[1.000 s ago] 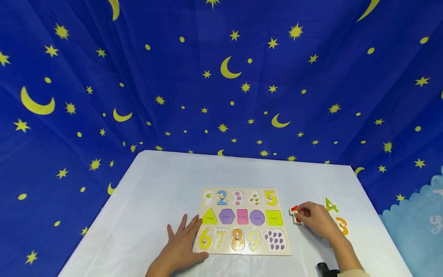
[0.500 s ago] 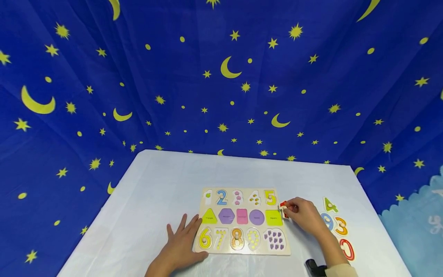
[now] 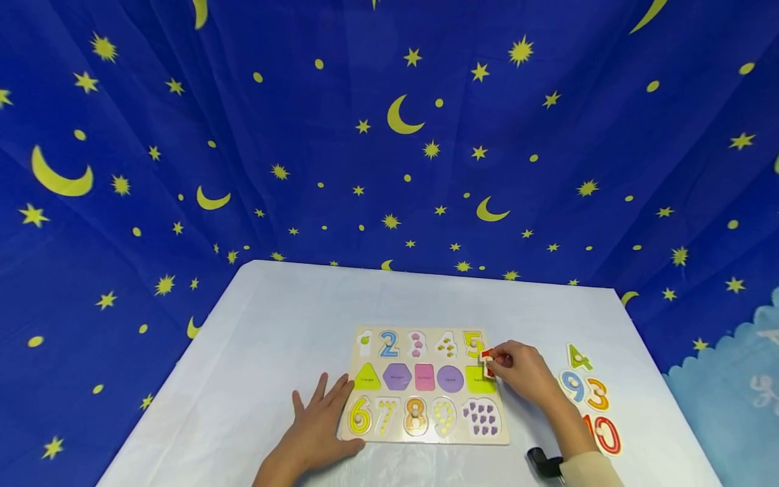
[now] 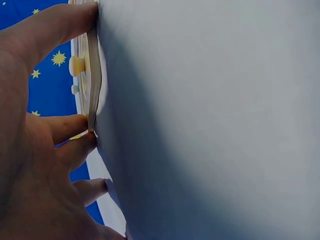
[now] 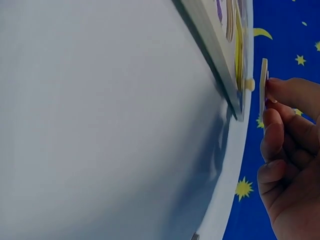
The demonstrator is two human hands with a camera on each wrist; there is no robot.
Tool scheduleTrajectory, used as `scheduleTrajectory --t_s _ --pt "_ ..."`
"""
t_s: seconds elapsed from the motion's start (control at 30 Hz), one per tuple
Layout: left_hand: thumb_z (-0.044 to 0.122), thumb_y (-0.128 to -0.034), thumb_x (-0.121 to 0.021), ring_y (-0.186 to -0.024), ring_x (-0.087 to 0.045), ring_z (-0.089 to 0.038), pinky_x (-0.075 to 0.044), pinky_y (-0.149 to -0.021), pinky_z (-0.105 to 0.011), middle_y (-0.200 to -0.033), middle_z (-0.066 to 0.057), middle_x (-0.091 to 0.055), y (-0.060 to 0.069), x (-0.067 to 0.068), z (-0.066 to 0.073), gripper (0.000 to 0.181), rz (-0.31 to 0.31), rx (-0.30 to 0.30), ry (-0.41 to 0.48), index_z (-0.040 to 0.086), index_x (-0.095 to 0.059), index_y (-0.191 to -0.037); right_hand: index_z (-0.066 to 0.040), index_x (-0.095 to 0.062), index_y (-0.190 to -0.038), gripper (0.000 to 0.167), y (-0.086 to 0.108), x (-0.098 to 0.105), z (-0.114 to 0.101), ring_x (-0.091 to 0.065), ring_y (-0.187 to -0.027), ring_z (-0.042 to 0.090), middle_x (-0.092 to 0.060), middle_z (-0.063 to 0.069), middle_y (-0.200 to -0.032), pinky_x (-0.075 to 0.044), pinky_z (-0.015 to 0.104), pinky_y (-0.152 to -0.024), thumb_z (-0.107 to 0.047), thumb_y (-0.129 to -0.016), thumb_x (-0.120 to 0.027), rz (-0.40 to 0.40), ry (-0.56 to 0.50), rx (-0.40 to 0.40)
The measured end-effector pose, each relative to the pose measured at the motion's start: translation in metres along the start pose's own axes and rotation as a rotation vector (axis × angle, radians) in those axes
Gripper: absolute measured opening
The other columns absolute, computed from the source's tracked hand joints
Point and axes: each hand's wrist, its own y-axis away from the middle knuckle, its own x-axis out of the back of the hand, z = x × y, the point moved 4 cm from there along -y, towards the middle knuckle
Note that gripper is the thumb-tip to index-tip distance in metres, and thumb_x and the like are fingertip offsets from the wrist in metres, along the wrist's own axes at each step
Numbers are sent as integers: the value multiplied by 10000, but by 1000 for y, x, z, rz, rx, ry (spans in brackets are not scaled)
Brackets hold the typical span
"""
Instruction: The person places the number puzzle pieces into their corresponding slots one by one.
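Observation:
A wooden number puzzle board (image 3: 435,439) lies on the table, with several number pieces seated and several recesses unfilled. My left hand (image 3: 313,433) is spread at its left edge; in the left wrist view, the thumb and fingertips touch the board's side (image 4: 94,75). My right hand (image 3: 522,368) pinches a red number piece (image 3: 485,354) by its knob, over the board's right edge near the yellow 5 (image 3: 471,343). The fingers partly hide which digit it is. In the right wrist view, the piece (image 5: 263,90) is seen edge-on, raised and apart from the board.
Loose pieces lie right of the board: a green 4 (image 3: 578,358), a blue 9 (image 3: 571,385), an orange 3 (image 3: 598,394) and a red 10 (image 3: 607,435). A black device (image 3: 541,463) sits by my right wrist. Blue star-patterned cloth (image 3: 389,155) hangs around the white table (image 3: 292,304).
My right hand has carried the red number piece leftward from the table to over the board's right edge, uncovering the 9 and 10. My left hand keeps its place.

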Motion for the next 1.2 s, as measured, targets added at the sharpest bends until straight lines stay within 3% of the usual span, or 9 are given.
scheduleTrajectory --t_s 0.63,1.2 --pt "680 -667 -699 -1429 -134 -377 -22 -933 -804 -1544 0 -311 1 -1 0 1029 16 -2 -12 167 -362 -1493 -111 -682 -914 183 -13 -25 -31 -508 -694 134 -552 -45 -739 -450 282 -620 -234 -811 -770 -17 -43 35" --pt "671 -682 -694 -1430 -122 -378 -13 -938 -799 -1549 -3 -299 1 0 1 1016 4 1 -2 158 -360 -1493 -130 -693 -895 160 -24 -35 -55 -504 -686 128 -548 -62 -741 -445 294 -622 -243 -812 -769 -18 -69 87"
